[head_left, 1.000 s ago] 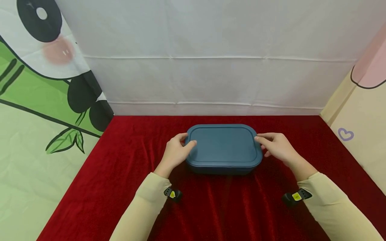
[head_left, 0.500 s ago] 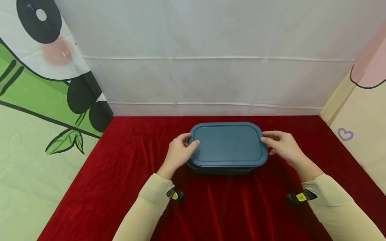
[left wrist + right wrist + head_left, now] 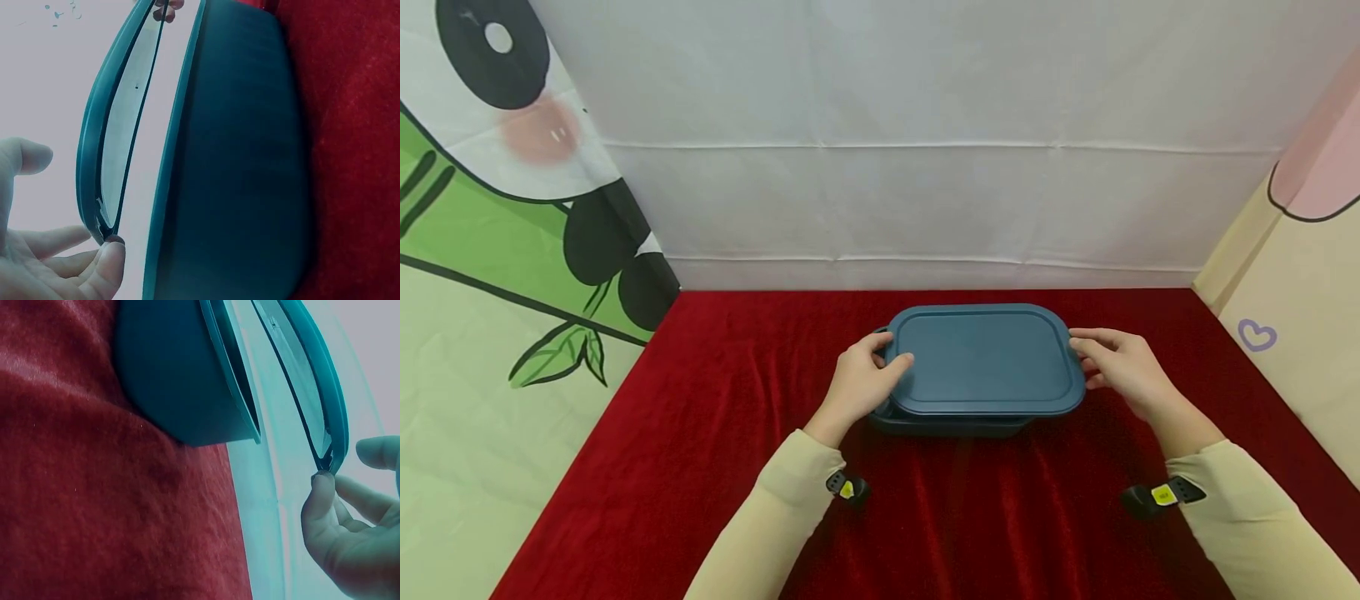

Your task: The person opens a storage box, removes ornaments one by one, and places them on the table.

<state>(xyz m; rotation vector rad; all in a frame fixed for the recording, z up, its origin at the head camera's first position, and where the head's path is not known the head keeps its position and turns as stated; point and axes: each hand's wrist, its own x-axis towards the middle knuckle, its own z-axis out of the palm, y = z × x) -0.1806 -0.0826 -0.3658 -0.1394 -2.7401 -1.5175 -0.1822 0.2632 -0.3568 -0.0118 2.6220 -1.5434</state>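
Note:
A flat blue lid [image 3: 985, 358] with rounded corners is held above a darker blue lunch box [image 3: 955, 426] and sits shifted to the right of it. My left hand [image 3: 861, 379] holds the lid's left end, fingers under the edge and the thumb over the top. At the opposite end, my right hand [image 3: 1123, 367] supports the edge with curled fingers. Both wrist views show a gap between the raised lid [image 3: 94, 137] and the rim of the box [image 3: 169, 369]. Most of the box's inside is hidden beneath the lid.
Wrinkled red velvet cloth [image 3: 925, 517] covers the table under the box. A white fabric backdrop [image 3: 940, 150] stands behind it, with a cartoon-printed sheet [image 3: 535, 275] on the left and a cream sheet [image 3: 1300, 333] on the right.
The lid has come up off the box and moved to the right, with both hands travelling along at its ends. The box has stayed in place.

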